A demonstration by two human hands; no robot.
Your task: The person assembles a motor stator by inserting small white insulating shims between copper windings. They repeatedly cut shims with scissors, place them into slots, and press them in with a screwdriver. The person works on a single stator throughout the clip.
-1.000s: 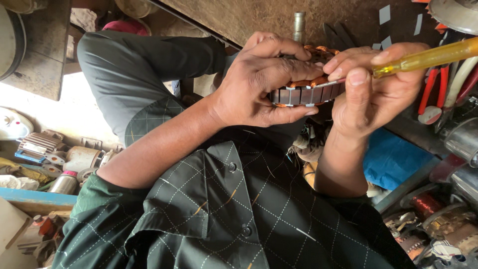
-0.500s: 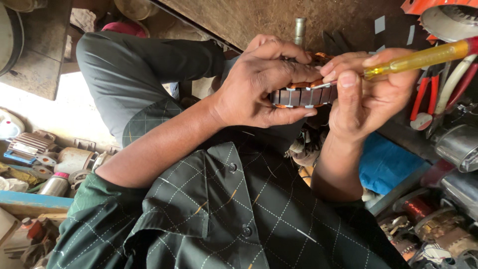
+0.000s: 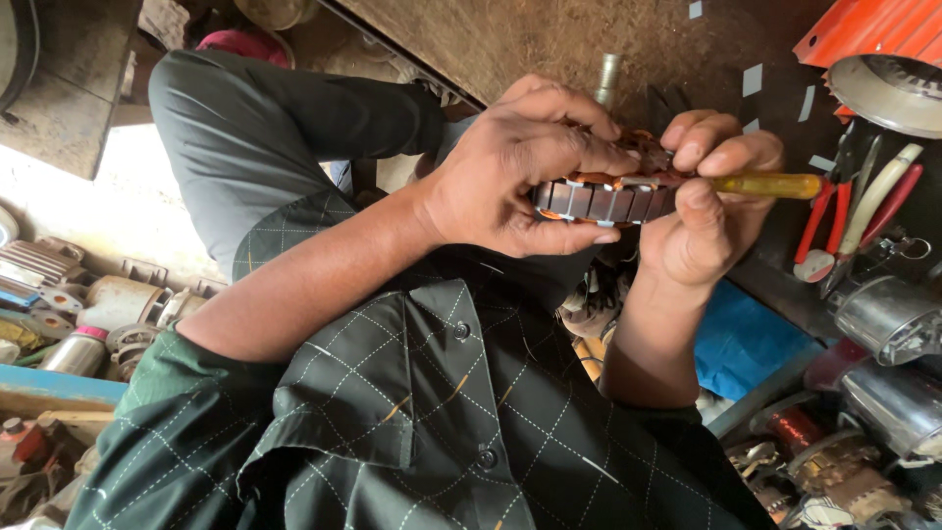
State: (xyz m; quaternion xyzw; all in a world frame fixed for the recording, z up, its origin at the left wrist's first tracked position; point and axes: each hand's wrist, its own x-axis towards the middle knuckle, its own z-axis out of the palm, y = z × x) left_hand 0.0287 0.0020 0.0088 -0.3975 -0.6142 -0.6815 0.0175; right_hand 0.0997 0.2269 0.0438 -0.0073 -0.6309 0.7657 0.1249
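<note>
- Copper windings and dark steel plates make up the motor core point(image 3: 608, 201), held up in front of the chest, between the two hands, above the lap.
- Left hand point(image 3: 515, 167) closed around the core: fingers curled over the top, thumb underneath, firm grip.
- Right hand point(image 3: 711, 211) closed on a screwdriver point(image 3: 770, 185) with a yellow see-through handle; thumb and fingertips also press against the core's right end. The tip is hidden among the windings, so I cannot tell exactly where it bears.
- Risk 1 (judgement): the tip could slip out of the slot. Cause: the blade points toward the left hand's fingers with nothing between them, so a hard push could drive it into a finger.
- Risk 2: scraped or cut winding wire. Cause: prying with steel against thin copper, with the contact point out of sight.
- Risk 3: the core twists or drops. Cause: it is held in the air with no bench support, and all prying force is taken by the left-hand grip. A fall would land it on the lap or among the motor parts point(image 3: 88, 304) on the floor.
- Red-handled pliers point(image 3: 834, 221) and metal housings point(image 3: 883, 314) crowd the right side, near the right elbow's path; a jerk after a slip could knock into them.
</note>
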